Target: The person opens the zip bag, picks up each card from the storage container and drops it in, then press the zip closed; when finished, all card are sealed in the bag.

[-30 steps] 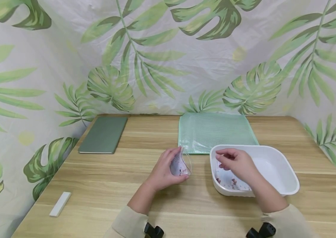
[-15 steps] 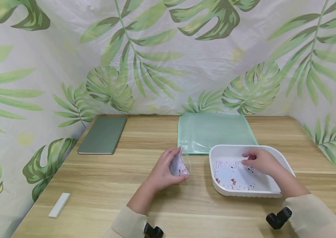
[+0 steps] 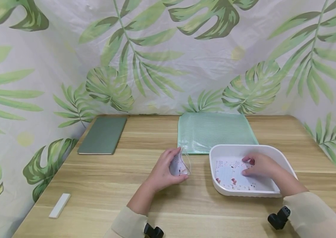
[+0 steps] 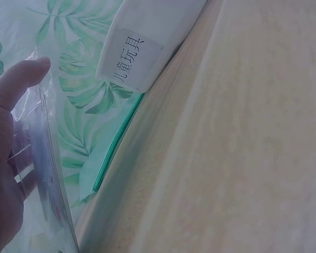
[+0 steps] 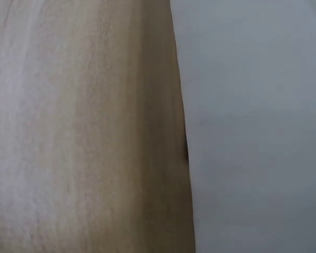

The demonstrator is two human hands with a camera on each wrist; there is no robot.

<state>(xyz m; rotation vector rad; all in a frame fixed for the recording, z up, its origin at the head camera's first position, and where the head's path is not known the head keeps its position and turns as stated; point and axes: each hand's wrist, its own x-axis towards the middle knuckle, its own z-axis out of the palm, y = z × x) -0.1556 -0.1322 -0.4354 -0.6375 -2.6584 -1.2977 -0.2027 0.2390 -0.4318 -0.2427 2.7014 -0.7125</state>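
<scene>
My left hand [image 3: 163, 170] grips a clear plastic packet [image 3: 177, 165] with printed paper in it, bowed between thumb and fingers above the table. In the left wrist view, the fingers wrap behind the see-through packet [image 4: 47, 163]. My right hand [image 3: 260, 165] reaches into a white plastic tub [image 3: 283, 183], thumb and forefinger apart. Its fingertips are right at a pale sheet [image 3: 227, 172] printed with small figures and text, at the left of the tub floor. The right wrist view has the tub's outer wall [image 5: 253, 126] and no hand.
A green mesh zip pouch [image 3: 212, 132] lies at the back, partly behind the tub. A dark green notebook [image 3: 103, 135] is at the back left, and a small white bar [image 3: 59, 205] lies at the front left. The tub carries a label [image 4: 129, 57] with black characters.
My right hand has moved right from the tub's left side, uncovering more of the printed sheet, then lowered slightly with thumb and forefinger spreading. My left hand has kept its hold on the packet.
</scene>
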